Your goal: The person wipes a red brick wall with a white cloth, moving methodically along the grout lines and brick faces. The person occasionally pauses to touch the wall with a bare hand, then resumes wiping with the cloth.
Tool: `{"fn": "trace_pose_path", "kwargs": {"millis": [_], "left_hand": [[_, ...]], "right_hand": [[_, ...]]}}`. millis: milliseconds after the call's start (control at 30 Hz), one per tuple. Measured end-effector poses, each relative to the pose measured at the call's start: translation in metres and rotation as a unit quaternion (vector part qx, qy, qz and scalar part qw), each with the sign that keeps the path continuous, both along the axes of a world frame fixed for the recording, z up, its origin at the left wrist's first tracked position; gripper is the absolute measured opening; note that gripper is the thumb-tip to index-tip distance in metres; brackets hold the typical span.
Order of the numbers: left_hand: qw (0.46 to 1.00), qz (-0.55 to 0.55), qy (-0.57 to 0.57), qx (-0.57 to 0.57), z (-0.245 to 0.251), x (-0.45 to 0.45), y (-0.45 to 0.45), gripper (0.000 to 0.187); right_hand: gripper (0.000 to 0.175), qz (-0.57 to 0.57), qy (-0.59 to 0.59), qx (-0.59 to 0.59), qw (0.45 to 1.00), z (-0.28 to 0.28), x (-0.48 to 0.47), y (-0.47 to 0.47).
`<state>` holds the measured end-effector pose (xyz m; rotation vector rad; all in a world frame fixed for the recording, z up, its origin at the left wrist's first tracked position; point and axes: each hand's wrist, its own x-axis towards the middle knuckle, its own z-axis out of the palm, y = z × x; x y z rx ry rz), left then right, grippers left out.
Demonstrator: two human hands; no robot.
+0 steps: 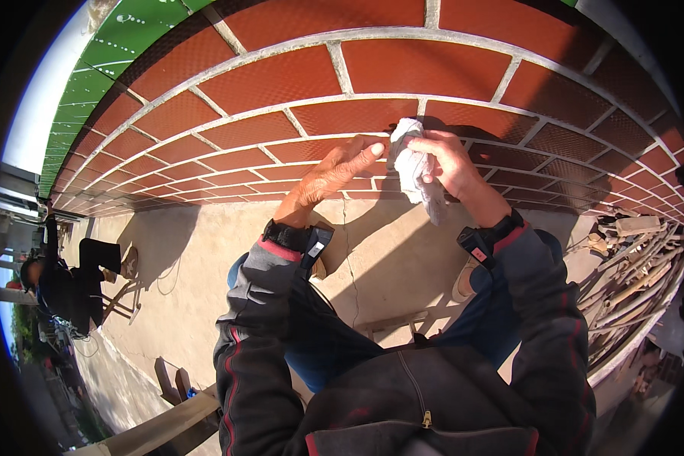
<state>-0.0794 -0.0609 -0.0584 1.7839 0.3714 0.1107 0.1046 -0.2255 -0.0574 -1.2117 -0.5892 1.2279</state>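
Observation:
A crumpled white cloth (pixel 413 165) hangs from my right hand (pixel 447 162), its fingers closed on it close to the wall. To its left, my left hand (pixel 342 171) holds nothing; the thumb stands apart from the fingers, near the cloth but with a small gap. Both hands are before a wall of red tiles (pixel 285 80) with pale grey joints. The wall meets the concrete floor (pixel 245 222) below the hands. Dark devices are strapped to both wrists.
At the right lies a pile of sticks and split wood (pixel 632 279). A person (pixel 62 290) in dark clothes sits on a low seat at the far left. A wooden beam (pixel 159 427) is at the lower left. Green patterned tiles (pixel 100 62) edge the wall.

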Motion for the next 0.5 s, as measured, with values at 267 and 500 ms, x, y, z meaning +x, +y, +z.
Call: {"fn": "trace_pose_path", "kwargs": {"millis": [267, 500], "left_hand": [[0.989, 0.007, 0.117, -0.095, 0.016, 0.008, -0.015, 0.03], [0.95, 0.0, 0.233, 0.207, 0.006, -0.034, 0.028, 0.049]], "right_hand": [[0.036, -0.037, -0.163, 0.099, 0.981, 0.016, -0.009, 0.01], [0.023, -0.014, -0.189, -0.025, 0.982, 0.003, 0.001, 0.018]]}}
